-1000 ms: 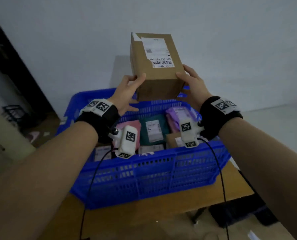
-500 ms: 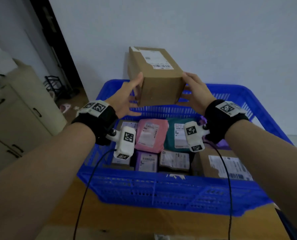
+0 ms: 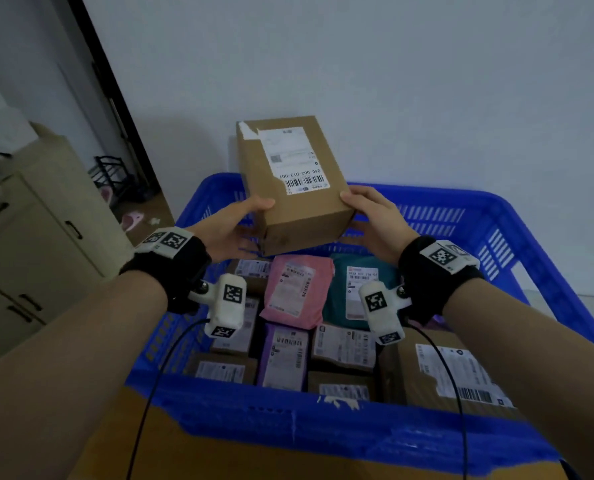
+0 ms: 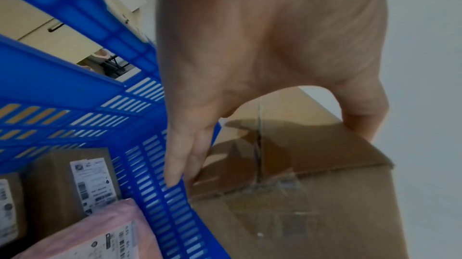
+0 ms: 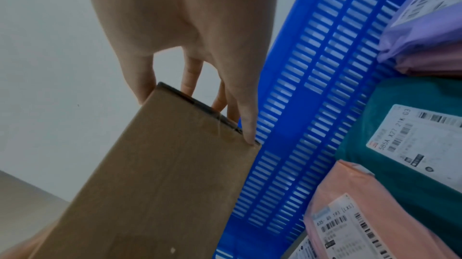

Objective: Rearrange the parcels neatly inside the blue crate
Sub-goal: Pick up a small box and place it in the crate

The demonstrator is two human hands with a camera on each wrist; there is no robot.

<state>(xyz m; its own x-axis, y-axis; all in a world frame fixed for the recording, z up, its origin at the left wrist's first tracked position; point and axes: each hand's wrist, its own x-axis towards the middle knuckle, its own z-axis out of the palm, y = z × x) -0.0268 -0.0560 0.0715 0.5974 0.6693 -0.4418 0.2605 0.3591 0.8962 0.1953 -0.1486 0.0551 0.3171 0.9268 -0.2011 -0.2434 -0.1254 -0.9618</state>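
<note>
A brown cardboard box (image 3: 299, 209) with a white label is held tilted above the far wall of the blue crate (image 3: 323, 431). My left hand (image 3: 233, 226) grips its left side, thumb on the top edge. My right hand (image 3: 371, 220) grips the right side the same way. In the left wrist view my left hand (image 4: 250, 45) spans the box (image 4: 300, 204) beside the crate wall (image 4: 62, 89). The right wrist view has my right hand (image 5: 187, 26) on the corner of the box (image 5: 162, 184). Inside lie a pink parcel (image 3: 299, 289), a teal parcel (image 3: 354, 296), a purple parcel (image 3: 285, 355) and several brown boxes.
The crate stands on a wooden table (image 3: 143, 445) against a white wall. A large labelled box (image 3: 444, 372) fills the crate's near right corner. A beige cabinet (image 3: 29, 244) stands at the left, next to a dark doorway. Wrist-camera cables hang over the near rim.
The box has tipped from upright to label-up and come lower, close to the crate's far wall. Both hands kept their hold. My view has moved closer over the crate.
</note>
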